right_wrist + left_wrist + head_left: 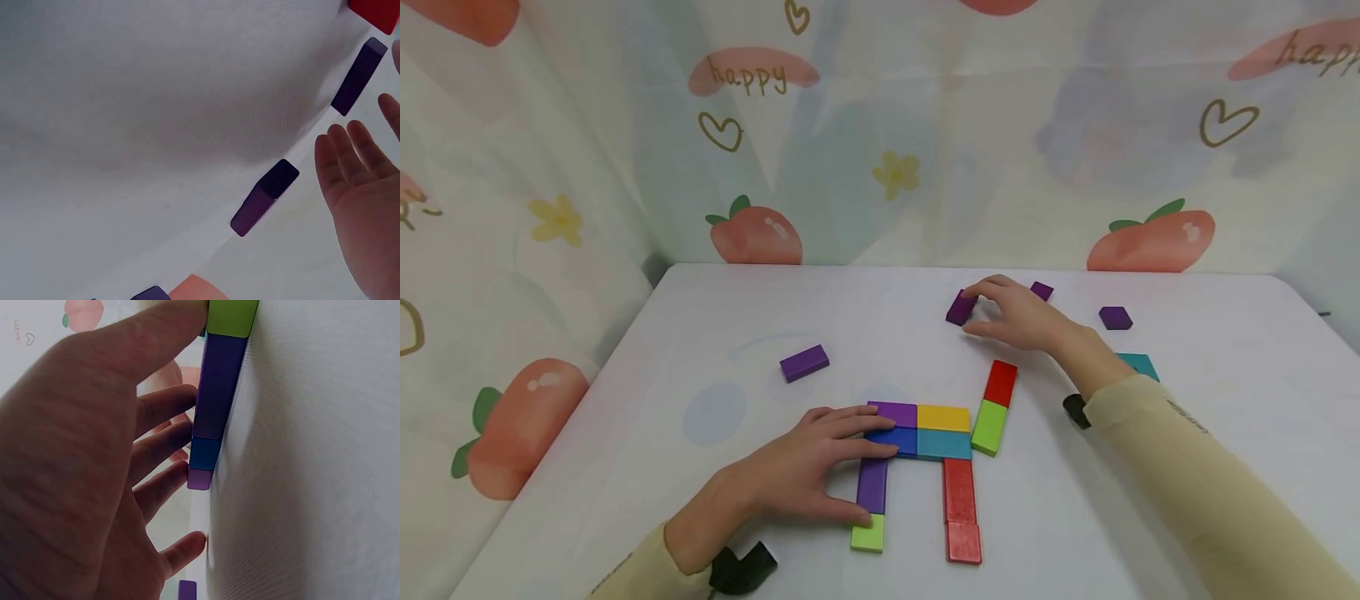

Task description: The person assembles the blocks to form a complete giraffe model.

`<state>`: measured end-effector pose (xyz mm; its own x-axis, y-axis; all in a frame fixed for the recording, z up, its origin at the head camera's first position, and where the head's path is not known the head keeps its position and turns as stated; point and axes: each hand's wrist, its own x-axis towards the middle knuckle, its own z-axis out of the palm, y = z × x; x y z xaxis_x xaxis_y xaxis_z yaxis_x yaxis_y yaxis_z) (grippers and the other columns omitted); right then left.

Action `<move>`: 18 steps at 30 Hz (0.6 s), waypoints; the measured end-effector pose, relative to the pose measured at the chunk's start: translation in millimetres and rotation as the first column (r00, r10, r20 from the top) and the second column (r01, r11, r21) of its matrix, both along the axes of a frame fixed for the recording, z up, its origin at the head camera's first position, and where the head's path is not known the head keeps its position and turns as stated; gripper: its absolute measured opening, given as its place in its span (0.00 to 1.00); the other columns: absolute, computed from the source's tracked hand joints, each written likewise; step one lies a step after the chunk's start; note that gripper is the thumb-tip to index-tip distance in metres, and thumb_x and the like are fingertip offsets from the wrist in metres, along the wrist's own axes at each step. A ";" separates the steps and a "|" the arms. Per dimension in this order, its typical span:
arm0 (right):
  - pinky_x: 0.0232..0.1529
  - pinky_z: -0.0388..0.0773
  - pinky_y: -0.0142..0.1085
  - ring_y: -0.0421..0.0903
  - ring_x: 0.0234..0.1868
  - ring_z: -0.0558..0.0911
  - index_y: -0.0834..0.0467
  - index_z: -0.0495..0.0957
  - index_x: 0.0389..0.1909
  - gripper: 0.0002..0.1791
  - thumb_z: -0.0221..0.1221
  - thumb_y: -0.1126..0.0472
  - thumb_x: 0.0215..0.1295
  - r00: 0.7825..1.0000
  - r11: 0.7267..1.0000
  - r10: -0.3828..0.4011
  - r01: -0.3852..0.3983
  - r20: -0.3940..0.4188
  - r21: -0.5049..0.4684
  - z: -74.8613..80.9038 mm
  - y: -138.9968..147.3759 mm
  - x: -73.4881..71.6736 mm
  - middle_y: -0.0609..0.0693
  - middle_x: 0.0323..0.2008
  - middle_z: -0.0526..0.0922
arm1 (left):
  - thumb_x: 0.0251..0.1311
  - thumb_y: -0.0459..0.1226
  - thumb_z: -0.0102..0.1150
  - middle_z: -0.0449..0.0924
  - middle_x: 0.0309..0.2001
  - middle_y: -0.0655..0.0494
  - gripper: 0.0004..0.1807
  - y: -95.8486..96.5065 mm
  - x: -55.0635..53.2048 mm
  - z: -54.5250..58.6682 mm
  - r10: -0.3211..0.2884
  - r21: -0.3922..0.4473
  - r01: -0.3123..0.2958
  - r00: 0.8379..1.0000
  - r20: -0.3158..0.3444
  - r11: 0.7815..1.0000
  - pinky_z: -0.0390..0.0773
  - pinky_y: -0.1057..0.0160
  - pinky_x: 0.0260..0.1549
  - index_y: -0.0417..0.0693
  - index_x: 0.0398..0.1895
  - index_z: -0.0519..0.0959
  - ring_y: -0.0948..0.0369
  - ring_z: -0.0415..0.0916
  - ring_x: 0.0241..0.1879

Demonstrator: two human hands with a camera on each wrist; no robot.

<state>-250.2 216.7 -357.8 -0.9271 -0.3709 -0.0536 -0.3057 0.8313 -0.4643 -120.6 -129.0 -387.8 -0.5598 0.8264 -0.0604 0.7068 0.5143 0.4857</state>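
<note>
My left hand (793, 475) lies over the left side of a block figure, fingers extended. Its fingertips touch the purple block (898, 412) and the blue block (907, 442), and the thumb rests by the lime block (867, 540) below a violet block (872, 486). In the left wrist view, the thumb meets the lime block (231, 317). At the back, my right hand (1018, 312) reaches with spread fingers to a dark purple block (959, 309). In the right wrist view, its fingers stand apart from the purple block (359, 76); whether the thumb touches it cannot be seen.
Yellow (943, 418), teal (943, 444) and red blocks (960, 492) join the figure, with a red block (1001, 382) and green block (990, 427) slanting right. Loose purple blocks (804, 363) (1116, 317) lie around; a teal piece (1141, 365) is partly behind the right sleeve.
</note>
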 end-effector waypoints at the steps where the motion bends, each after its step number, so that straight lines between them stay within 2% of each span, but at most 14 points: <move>1: 0.64 0.67 0.60 0.64 0.69 0.65 0.58 0.72 0.68 0.31 0.66 0.53 0.67 1.000 1.000 0.001 -0.001 0.001 0.007 -0.5 -0.7 -1.7 0.65 0.70 0.63 | 0.56 0.66 0.63 0.57 0.76 0.70 0.40 0.3 0.2 0.1 0.000 -0.002 0.000 1.000 -0.002 1.000 0.52 0.42 0.71 0.69 0.72 0.71 0.61 0.44 0.78; 9: 0.65 0.66 0.60 0.65 0.69 0.64 0.58 0.73 0.67 0.30 0.67 0.56 0.66 1.000 1.000 0.025 -0.026 0.010 0.012 -0.6 -3.1 -13.2 0.66 0.70 0.63 | 0.56 0.66 0.64 0.57 0.76 0.69 0.40 -0.5 0.7 0.5 -0.004 0.009 0.004 1.000 -0.004 1.000 0.53 0.42 0.71 0.68 0.72 0.71 0.61 0.44 0.77; 18: 0.64 0.69 0.56 0.61 0.64 0.69 0.58 0.76 0.62 0.24 0.66 0.59 0.67 0.999 0.999 0.034 -0.034 -0.004 0.010 -5.4 -2.7 -15.7 0.62 0.65 0.69 | 0.57 0.64 0.64 0.57 0.76 0.69 0.39 -0.6 0.4 1.5 -0.018 0.020 0.018 1.000 -0.020 1.000 0.52 0.43 0.71 0.67 0.72 0.71 0.61 0.45 0.77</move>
